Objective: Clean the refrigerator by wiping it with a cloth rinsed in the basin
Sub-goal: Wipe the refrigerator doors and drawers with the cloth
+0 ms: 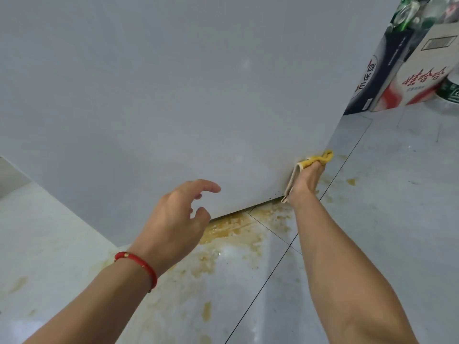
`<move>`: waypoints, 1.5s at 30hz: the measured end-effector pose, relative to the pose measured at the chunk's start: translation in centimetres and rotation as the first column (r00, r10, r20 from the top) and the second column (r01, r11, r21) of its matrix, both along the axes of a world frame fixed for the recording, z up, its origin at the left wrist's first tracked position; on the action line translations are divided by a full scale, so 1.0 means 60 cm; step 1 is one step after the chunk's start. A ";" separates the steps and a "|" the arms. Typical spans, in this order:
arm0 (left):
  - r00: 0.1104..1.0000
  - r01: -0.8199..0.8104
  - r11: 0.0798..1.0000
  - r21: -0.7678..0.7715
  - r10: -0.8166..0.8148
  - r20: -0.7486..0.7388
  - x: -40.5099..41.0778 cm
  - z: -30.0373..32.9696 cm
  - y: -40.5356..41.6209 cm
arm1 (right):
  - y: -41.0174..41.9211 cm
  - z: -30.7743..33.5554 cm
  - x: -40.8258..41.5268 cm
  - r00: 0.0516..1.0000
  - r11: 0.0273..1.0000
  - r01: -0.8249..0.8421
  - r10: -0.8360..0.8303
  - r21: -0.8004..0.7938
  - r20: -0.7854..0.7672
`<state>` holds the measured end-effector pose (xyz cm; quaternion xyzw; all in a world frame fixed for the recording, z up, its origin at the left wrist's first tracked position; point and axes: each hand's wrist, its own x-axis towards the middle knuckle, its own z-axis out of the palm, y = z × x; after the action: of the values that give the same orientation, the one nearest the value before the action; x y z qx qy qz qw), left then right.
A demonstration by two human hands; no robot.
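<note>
1 refrigerator (173, 95), grey-white side panel, fills most of view. Tiled floor (372, 219) below it, yellow-brown stains at fridge base. 2 cartons (419, 78) right of fridge, behind its corner. 2 hands: right hand (306, 181) at fridge's lower right corner, gripping 1 yellow cloth (315, 160) against edge. Left hand (177, 218) near fridge bottom edge, fingers loose, holding nothing. 1 red bracelet (139, 263) on left wrist.
</note>
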<state>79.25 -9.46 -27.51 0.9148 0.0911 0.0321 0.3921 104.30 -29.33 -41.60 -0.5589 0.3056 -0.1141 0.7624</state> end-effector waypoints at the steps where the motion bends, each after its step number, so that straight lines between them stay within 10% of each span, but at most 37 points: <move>1: 1.000 -0.005 1.000 0.003 0.005 -0.009 -0.001 -0.001 -0.001 | 0.021 -0.005 -0.013 1.000 0.998 0.020 -0.019 0.064 -0.014; 8: 0.991 -0.086 0.995 -0.057 0.080 -0.105 0.011 -0.045 -0.028 | 0.232 -0.008 -0.190 0.936 0.870 -0.229 0.320 0.436 -0.147; 19: 0.965 -0.155 0.986 -0.062 0.138 -0.223 -0.099 -0.032 0.069 | -0.027 -0.035 -0.021 0.988 0.983 -0.121 0.133 0.140 -0.080; 33: 0.797 -0.595 0.780 -0.192 0.542 -0.266 -0.240 -0.030 0.187 | 0.464 -0.001 -0.350 0.933 0.814 -0.123 0.290 0.567 -0.215; 38: 0.726 -0.682 0.712 -0.169 0.630 -0.275 -0.331 -0.014 0.240 | 0.567 0.057 -0.455 0.906 0.607 0.010 0.332 0.795 -0.264; 45: 0.627 -0.778 0.607 -0.162 0.733 -0.264 -0.393 -0.007 0.284 | 0.612 0.071 -0.545 0.791 0.598 -0.152 0.551 0.787 -0.265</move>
<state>55.65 7.56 -27.92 0.7291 0.5061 0.1044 0.4487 71.63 7.36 -37.33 -0.2664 0.3838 0.3198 0.8243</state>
